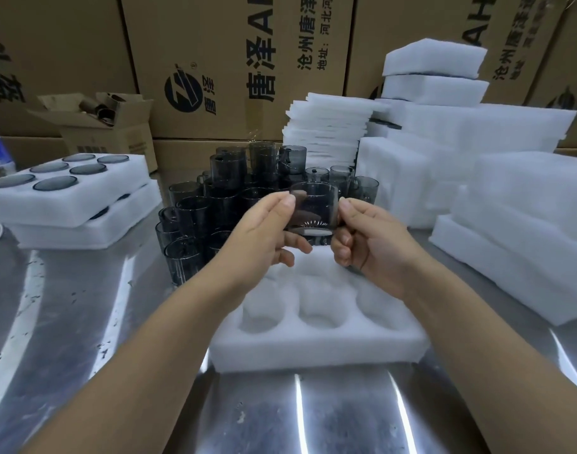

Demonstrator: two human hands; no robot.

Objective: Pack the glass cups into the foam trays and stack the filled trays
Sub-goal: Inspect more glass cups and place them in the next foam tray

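Left hand [264,232] and right hand [369,237] both pinch glass cup [315,208] above empty foam tray [313,348]; loose cups [215,204] at 11 o'clock.

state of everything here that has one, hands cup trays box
left hand: pinching the held cup's left side
right hand: pinching its right side
held cup: lifted above the front tray
front tray: on the table, visible pockets empty
left top tray: all six pockets filled, stacked on the lower tray
loose cups: standing unpacked behind the front tray
small cardboard box: flaps open
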